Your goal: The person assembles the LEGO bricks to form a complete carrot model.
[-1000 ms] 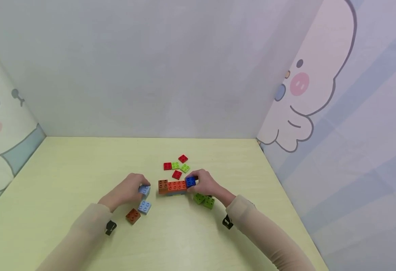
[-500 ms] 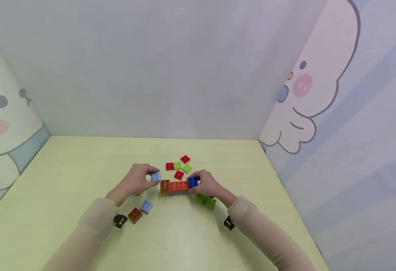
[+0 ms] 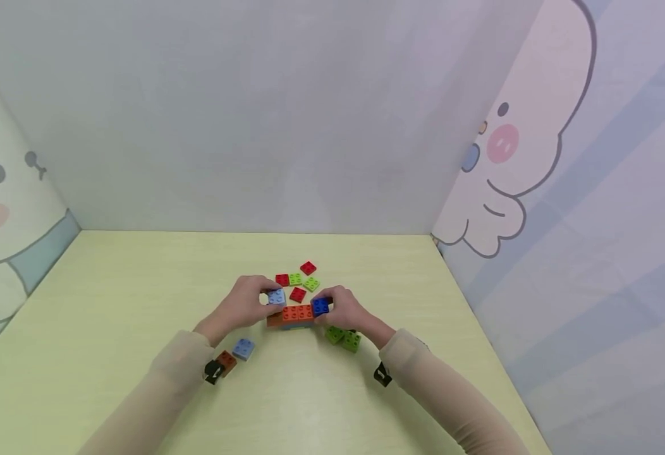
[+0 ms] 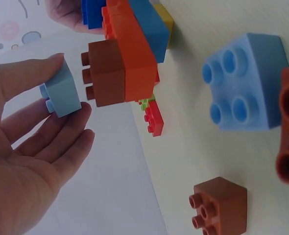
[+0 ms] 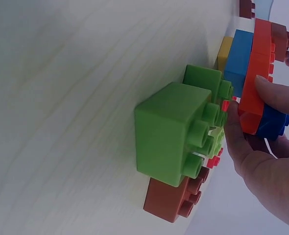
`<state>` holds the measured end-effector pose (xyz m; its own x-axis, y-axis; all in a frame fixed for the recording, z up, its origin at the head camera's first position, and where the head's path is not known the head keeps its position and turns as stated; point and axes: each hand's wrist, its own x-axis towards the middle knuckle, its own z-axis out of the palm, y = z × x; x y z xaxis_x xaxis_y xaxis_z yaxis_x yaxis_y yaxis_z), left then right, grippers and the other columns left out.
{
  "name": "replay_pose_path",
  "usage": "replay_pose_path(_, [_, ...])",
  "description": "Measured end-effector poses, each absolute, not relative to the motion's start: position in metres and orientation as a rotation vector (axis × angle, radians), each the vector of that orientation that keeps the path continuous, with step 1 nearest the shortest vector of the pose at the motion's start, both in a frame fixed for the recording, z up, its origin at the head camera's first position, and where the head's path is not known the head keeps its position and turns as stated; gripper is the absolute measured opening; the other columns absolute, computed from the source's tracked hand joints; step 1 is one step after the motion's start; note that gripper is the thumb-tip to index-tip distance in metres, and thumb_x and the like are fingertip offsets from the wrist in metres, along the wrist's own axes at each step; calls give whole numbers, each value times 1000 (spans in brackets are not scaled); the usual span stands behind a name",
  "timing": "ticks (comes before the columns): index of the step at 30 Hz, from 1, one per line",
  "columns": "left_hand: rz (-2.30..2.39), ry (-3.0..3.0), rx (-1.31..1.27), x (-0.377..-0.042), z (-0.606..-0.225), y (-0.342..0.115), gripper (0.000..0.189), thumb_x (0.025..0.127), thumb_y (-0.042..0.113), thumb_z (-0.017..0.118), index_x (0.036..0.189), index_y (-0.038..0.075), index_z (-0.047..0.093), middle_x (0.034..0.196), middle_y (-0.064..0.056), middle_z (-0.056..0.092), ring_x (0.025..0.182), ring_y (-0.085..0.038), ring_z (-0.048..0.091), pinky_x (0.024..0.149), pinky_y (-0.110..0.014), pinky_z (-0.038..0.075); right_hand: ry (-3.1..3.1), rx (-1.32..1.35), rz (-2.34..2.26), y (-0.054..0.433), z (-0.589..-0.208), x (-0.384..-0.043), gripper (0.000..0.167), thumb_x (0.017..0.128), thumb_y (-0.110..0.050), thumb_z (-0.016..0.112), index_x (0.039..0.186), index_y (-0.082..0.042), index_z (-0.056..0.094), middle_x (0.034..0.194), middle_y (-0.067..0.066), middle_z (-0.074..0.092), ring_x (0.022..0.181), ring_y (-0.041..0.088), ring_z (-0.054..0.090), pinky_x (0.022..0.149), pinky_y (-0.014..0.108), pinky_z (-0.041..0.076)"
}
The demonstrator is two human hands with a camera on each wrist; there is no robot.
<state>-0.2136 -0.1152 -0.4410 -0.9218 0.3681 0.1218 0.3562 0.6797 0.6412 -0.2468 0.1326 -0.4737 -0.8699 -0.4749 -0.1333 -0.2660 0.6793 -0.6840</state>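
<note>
My left hand (image 3: 245,301) pinches a light blue toy brick (image 4: 66,93) between thumb and fingers. In the head view it hangs over the left end of a built row; the left wrist view shows it a little apart from the studs of the brown brick (image 4: 108,71) there. That row has orange-red bricks (image 3: 297,313) on top of a blue brick (image 4: 149,32), with a yellow brick (image 4: 165,22) lowest. At the row's right end my right hand (image 3: 347,308) grips the dark blue brick (image 3: 320,307), its thumb and a finger also touching the orange-red brick beneath.
Front left lie another light blue brick (image 3: 244,349) and a brown brick (image 3: 227,362), partly behind my wrist camera. Green bricks (image 3: 351,341) sit under my right wrist, beside a brown one (image 5: 166,198). Behind the row are red bricks (image 3: 308,268) and lime bricks (image 3: 311,284).
My left hand has lifted the light blue brick off the left part of the table and carried it right, over the row's brown end. My right hand has stayed on the dark blue brick.
</note>
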Motion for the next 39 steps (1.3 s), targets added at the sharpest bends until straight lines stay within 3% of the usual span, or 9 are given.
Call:
replay_pose_path(17, [1015, 2799, 659, -218, -454, -94, 36, 79, 24, 80, 109, 6, 72, 102, 1, 65, 92, -18, 55, 85, -39, 48, 2596, -613, -987, 130, -474, -246, 35, 75, -14, 82, 108, -11, 70, 99, -3, 64, 88, 13, 57, 73, 27, 49])
replay_pose_path(34, [994, 2833, 666, -218, -462, -92, 35, 77, 18, 81, 108, 5, 71, 104, -3, 66, 95, -20, 58, 85, -41, 48, 2610, -628, -973, 131, -473, -248, 35, 75, -14, 82, 107, -11, 70, 99, -2, 64, 87, 14, 57, 73, 27, 49])
replay_pose_path(39, [946, 2843, 665, -220, -464, -89, 33, 76, 18, 81, 106, 7, 73, 101, -2, 66, 90, -16, 57, 80, -36, 49, 2606, -620, -977, 132, -474, -249, 35, 74, -14, 82, 107, -10, 70, 98, -2, 64, 86, 14, 57, 72, 27, 49])
